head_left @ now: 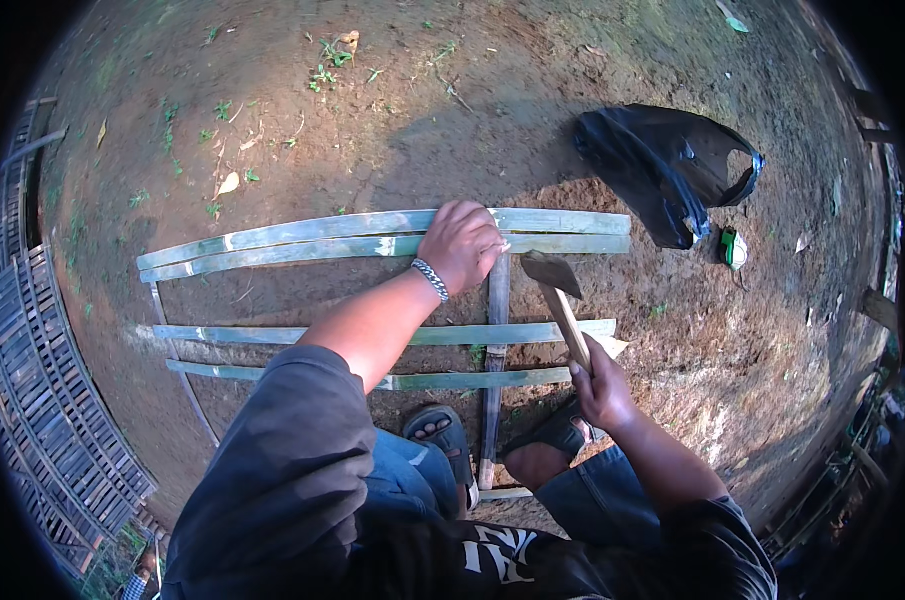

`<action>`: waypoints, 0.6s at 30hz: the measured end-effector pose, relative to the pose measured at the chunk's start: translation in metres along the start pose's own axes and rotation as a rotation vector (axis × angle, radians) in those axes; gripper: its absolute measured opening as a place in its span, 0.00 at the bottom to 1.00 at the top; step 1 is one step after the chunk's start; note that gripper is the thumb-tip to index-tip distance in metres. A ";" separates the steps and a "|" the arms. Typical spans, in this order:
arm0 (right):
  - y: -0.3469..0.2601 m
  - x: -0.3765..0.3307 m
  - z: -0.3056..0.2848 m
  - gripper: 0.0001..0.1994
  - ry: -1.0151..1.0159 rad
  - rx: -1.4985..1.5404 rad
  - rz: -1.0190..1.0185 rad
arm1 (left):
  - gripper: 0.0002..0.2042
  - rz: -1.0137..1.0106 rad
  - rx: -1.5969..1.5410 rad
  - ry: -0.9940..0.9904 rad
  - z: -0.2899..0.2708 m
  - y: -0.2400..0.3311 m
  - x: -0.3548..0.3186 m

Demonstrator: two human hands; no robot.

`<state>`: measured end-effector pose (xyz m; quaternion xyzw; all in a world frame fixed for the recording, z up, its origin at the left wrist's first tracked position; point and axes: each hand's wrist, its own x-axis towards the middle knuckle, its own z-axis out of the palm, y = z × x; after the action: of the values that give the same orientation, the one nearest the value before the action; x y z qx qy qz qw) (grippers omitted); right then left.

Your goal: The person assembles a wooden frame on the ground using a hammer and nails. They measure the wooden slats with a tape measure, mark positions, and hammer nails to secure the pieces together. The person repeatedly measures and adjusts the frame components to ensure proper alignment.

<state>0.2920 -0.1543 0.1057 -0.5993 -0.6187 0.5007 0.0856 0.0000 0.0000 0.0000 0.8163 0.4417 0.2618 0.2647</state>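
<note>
I'm seeing the right grip (602, 388) clasping a hatchet (562, 309); toward ten-thirty, the left grip (462, 247), closure unclear, is touching nine-to-three bamboo slats (382, 222)

Left hand (460, 245): rested knuckles-up, fingers bent.
Right hand (602, 385): was curled in a grip.
Left arm (372, 330): stretched forward.
Right forearm (669, 458): slanted inward.
</note>
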 end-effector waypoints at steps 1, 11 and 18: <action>-0.004 0.008 0.004 0.27 0.007 -0.046 0.054 | 0.06 -0.006 -0.002 -0.002 -0.001 0.001 0.000; -0.004 0.032 0.016 0.24 0.158 -0.236 -0.068 | 0.07 0.023 0.021 0.045 -0.003 -0.001 0.002; 0.002 0.032 0.014 0.26 0.160 -0.288 -0.104 | 0.05 0.014 0.005 0.025 0.000 -0.004 0.001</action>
<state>0.2751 -0.1352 0.0814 -0.6103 -0.7055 0.3526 0.0736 -0.0018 0.0022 -0.0026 0.8168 0.4399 0.2725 0.2552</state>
